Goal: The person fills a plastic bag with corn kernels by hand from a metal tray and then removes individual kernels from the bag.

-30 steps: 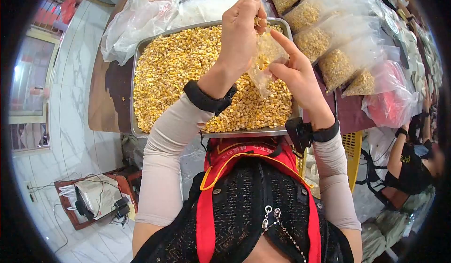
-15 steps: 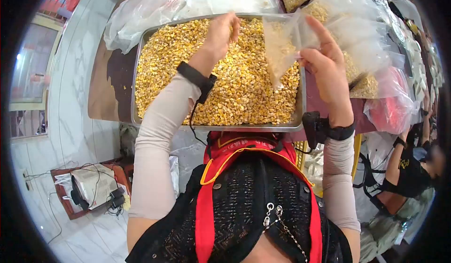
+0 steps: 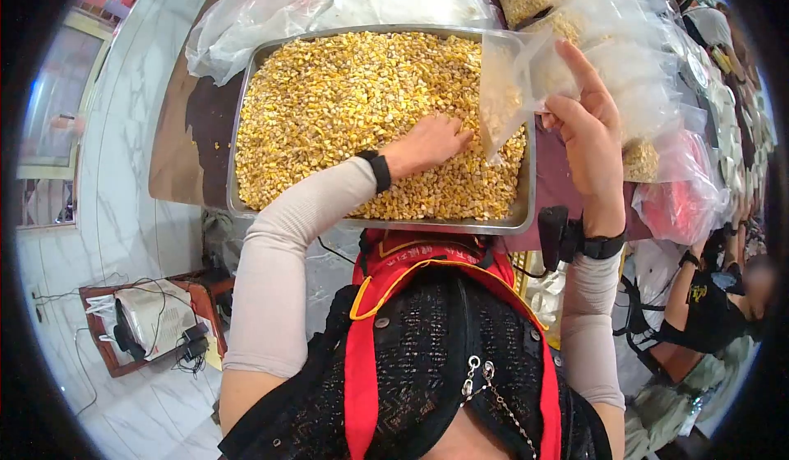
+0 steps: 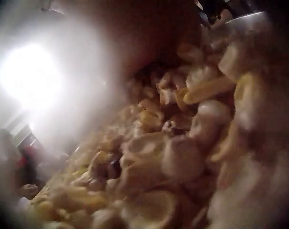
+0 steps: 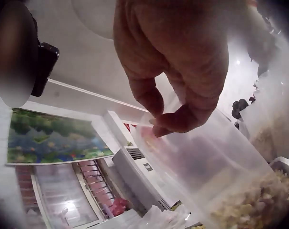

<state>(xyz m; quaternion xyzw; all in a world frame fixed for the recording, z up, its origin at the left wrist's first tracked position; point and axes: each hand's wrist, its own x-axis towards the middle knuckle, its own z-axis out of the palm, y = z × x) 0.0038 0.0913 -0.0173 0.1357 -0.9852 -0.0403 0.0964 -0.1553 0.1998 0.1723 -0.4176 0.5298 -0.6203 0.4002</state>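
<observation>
Loose corn kernels [image 3: 329, 106] fill a wide metal tray [image 3: 531, 172]. My left hand [image 3: 427, 141] rests among them right of the middle, palm down, its fingers pointing into the kernels and their tips hidden. Kernels [image 4: 182, 157] fill most of the left wrist view, very close and blurred. Beyond the tray's right part, my right hand [image 3: 588, 123] pinches a clear plastic bag [image 3: 501, 90] by its edge between thumb and fingers, index finger extended. In the right wrist view, the pinching fingers [image 5: 175, 121] hold the bag [image 5: 202, 162], which hangs over the kernels.
Several filled clear bags [image 3: 526, 4] stand along the right side of the table. A pink plastic bag [image 3: 678, 189] lies by them. Crumpled clear plastic [image 3: 255, 16] lies behind the tray. Another person [image 3: 711, 300] is at the far right.
My left hand has gone from beside the bag, back over the tray, and down into the kernels. My right hand has moved right, keeping the bag.
</observation>
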